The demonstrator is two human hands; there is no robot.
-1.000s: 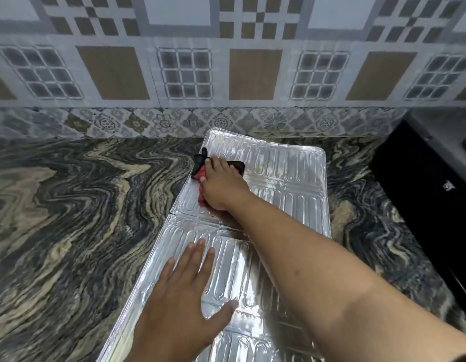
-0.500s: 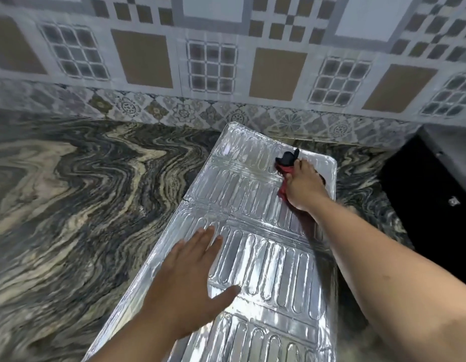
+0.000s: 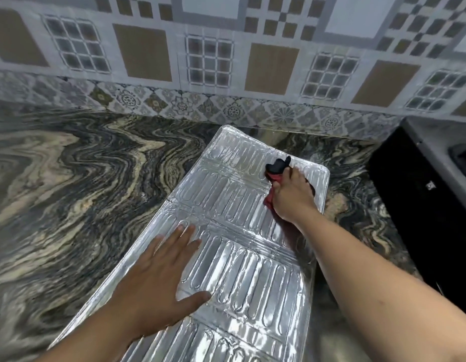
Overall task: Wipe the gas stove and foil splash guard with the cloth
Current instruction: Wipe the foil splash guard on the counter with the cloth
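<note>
The foil splash guard (image 3: 242, 257) lies flat on the marbled counter, its ribbed silver panels running from the near edge toward the wall. My right hand (image 3: 291, 197) grips a red and black cloth (image 3: 276, 167) and presses it on the guard's far right corner. My left hand (image 3: 161, 286) lies flat with spread fingers on the middle panel, near its left edge. The gas stove (image 3: 419, 205) shows only as a dark body at the right edge.
The dark swirled stone counter (image 3: 70, 205) spreads wide to the left of the guard. A patterned tiled wall (image 3: 208, 64) rises right behind the guard's far end.
My right hand has swept the cloth from the far left of the guard across to its far right corner. My left hand stays pressed on the foil.
</note>
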